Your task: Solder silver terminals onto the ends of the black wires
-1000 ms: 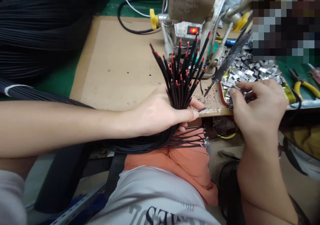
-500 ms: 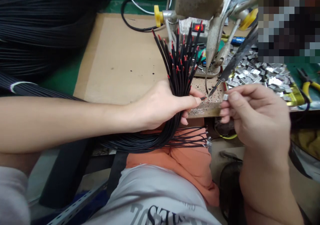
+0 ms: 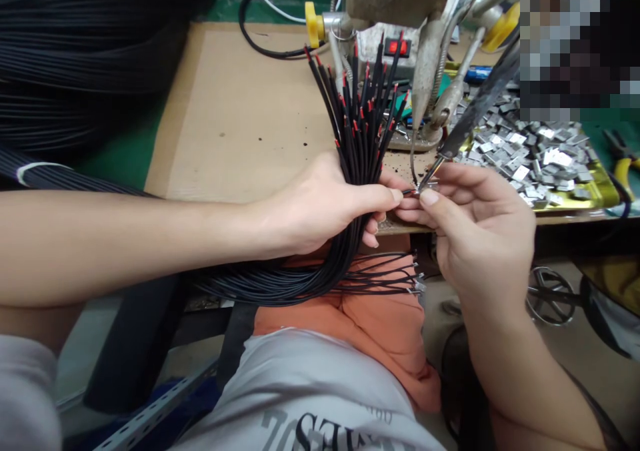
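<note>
My left hand (image 3: 345, 197) is closed round a thick bundle of black cables (image 3: 363, 151), whose red-tipped ends fan upward. One cable end sticks out to the right from between its thumb and fingers. My right hand (image 3: 475, 217) pinches a small metal connector, mostly covered by the fingertips, at that cable end. Right there the tip of a clamped soldering iron (image 3: 455, 134) meets the joint, and a thin solder wire (image 3: 413, 164) comes down from the feeder nozzle (image 3: 425, 77).
Several loose metal connectors (image 3: 545, 151) fill a yellow tray at the right, with pliers (image 3: 623, 164) beyond. A feeder stand with a red switch (image 3: 398, 48) stands behind the cable ends. More black cables (image 3: 90, 64) lie at the left. Finished-looking cable ends (image 3: 385, 274) rest across my lap.
My right hand has moved left with the small metal connector, bringing it to the cable end under the iron tip. My left hand stays almost still. The red switch no longer glows.
</note>
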The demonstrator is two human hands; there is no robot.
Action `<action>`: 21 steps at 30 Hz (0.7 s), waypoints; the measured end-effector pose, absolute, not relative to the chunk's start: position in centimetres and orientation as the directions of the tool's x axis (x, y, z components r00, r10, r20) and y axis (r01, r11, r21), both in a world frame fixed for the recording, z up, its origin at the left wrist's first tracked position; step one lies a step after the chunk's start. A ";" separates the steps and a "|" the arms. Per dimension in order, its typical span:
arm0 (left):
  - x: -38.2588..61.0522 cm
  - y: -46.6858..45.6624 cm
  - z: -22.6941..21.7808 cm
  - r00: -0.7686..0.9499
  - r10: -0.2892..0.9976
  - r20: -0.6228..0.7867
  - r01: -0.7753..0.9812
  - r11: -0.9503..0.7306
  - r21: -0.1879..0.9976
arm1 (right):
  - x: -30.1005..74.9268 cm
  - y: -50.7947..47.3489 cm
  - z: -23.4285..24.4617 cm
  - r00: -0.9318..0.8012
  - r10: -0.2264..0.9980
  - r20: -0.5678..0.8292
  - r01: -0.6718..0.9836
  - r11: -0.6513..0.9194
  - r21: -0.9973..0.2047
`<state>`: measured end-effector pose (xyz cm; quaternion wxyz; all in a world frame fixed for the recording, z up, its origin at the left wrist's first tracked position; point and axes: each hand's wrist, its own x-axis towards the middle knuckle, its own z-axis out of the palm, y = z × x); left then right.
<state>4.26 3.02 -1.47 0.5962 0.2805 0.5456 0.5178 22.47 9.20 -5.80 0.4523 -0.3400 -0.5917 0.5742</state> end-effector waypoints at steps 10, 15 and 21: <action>4.2 3.1 -1.2 -0.118 0.923 -0.366 -0.296 0.319 0.900 | 22.3 9.0 -5.8 -0.334 0.930 0.155 -0.123 0.120 -0.985; 4.2 3.2 -1.1 -0.114 0.921 -0.372 -0.278 0.329 0.902 | 22.2 9.0 -5.8 -0.326 0.933 0.153 -0.149 0.109 -0.983; 4.1 3.3 -1.0 -0.114 0.927 -0.357 -0.282 0.315 0.906 | 22.2 9.0 -5.8 -0.323 0.933 0.156 -0.166 0.106 -0.980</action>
